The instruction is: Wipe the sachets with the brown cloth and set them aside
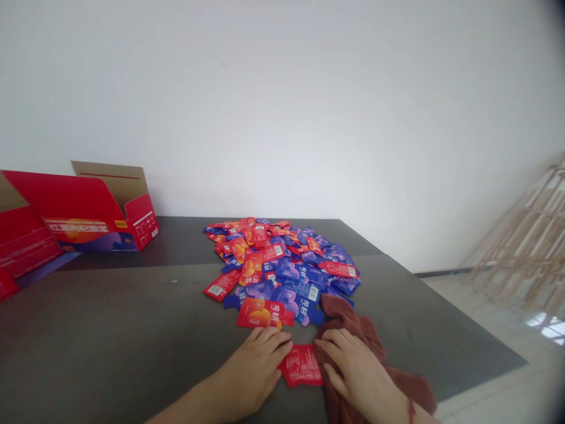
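Note:
A red pouch (pixel 302 366) with small pale print lies flat on the table in front of me. My left hand (pixel 258 368) has its fingers bent over the pouch's left end, gripping it there. On the other side, my right hand (pixel 353 365) clutches a brown cloth (pixel 353 315) whose edge meets the pouch's right end. Part of the cloth is hidden under that hand and wrist. Just beyond my fingers sits another red pouch (pixel 265 313) with orange fruit on it, at the near edge of a heap of red and blue pouches (pixel 300 271).
On the left stand red cardboard boxes, one with raised flaps (pixel 88 206). The dark table (pixel 132 330) reaches back to a white wall (pixel 282 106). Its right edge runs beside a tiled floor. A slatted wooden rack (pixel 525 241) leans at far right.

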Tool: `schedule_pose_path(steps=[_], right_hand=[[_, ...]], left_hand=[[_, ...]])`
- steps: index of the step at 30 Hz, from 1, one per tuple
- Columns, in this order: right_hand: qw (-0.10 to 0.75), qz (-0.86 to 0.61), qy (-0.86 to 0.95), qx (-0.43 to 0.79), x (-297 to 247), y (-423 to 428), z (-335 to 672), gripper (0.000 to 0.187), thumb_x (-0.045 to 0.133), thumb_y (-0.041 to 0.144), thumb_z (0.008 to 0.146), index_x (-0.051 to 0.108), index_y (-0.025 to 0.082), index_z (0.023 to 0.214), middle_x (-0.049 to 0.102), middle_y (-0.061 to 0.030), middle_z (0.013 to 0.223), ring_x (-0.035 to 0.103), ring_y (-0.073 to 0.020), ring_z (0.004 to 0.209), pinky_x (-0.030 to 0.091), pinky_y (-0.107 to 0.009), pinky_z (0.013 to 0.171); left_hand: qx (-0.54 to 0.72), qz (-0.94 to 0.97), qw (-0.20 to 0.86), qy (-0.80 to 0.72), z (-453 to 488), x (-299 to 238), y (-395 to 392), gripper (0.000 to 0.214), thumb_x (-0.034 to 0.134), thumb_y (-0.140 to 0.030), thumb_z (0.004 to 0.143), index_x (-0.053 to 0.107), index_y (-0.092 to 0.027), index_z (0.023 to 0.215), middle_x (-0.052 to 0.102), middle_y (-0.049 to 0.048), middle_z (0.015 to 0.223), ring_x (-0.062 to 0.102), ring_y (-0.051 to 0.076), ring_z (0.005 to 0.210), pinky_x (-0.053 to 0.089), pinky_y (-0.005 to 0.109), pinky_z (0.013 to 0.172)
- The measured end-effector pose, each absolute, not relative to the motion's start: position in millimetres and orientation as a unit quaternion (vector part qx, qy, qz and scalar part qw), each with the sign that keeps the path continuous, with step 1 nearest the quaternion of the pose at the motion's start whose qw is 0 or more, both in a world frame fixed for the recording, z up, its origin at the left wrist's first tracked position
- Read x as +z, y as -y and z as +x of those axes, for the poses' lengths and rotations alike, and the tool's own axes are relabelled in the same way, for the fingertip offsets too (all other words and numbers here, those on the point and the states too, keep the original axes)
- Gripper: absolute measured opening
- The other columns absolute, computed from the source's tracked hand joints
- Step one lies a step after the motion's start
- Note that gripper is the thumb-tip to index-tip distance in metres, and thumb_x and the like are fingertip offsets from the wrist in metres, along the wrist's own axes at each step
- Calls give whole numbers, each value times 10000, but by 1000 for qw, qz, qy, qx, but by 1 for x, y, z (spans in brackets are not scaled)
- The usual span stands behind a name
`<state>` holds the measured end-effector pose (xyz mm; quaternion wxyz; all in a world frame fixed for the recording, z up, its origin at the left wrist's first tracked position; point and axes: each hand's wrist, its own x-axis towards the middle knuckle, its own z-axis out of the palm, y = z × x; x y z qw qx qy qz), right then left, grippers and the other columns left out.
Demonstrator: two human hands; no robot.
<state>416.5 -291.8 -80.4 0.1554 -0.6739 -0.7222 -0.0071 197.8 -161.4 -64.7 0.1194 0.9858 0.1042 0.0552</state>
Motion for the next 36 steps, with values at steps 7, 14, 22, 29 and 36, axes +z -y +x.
schedule_pose_path(steps=[7, 14, 22, 29, 36], right_hand=[[142, -698, 701, -31, -65, 296, 426, 177, 482, 152, 908, 634, 218, 972, 647, -37, 900, 607, -201, 843, 466, -334, 754], [165, -610, 774, -31, -83, 288, 380, 452, 649, 279, 781, 576, 211, 1222, 644, -66, 1156, 585, -250, 1013, 478, -356, 868], [161, -665, 729, -16, -97, 310, 431, 524, 595, 206, 790, 517, 211, 1309, 601, -98, 1255, 565, -252, 1125, 474, -381, 943], [192, -670, 716, -30, -87, 295, 405, 238, 521, 119, 841, 590, 226, 1041, 633, -44, 1056, 595, -200, 944, 495, -322, 816], [157, -599, 784, -46, -102, 287, 389, 385, 583, 102, 810, 605, 288, 1145, 640, -12, 1099, 585, -193, 948, 482, -294, 798]], left_hand=[[67, 987, 106, -104, 205, -68, 166, 627, 607, -539, 847, 493, -156, 1332, 506, 112, 1377, 410, 301, 1272, 226, 460, 1118], [82, 984, 114, -114, 204, -65, 168, 569, 562, -550, 876, 511, -176, 1302, 556, 85, 1309, 449, 272, 1223, 230, 423, 1113], [75, 984, 116, -108, 204, -62, 166, 593, 551, -575, 876, 502, -179, 1313, 545, 79, 1327, 431, 272, 1238, 236, 416, 1112], [73, 989, 73, -104, 207, -63, 168, 493, 559, -476, 907, 523, -163, 1287, 583, 80, 1264, 476, 263, 1185, 269, 405, 1093], [81, 990, 56, -103, 207, -68, 169, 468, 583, -438, 902, 521, -168, 1279, 585, 86, 1258, 489, 271, 1168, 298, 404, 1068]])
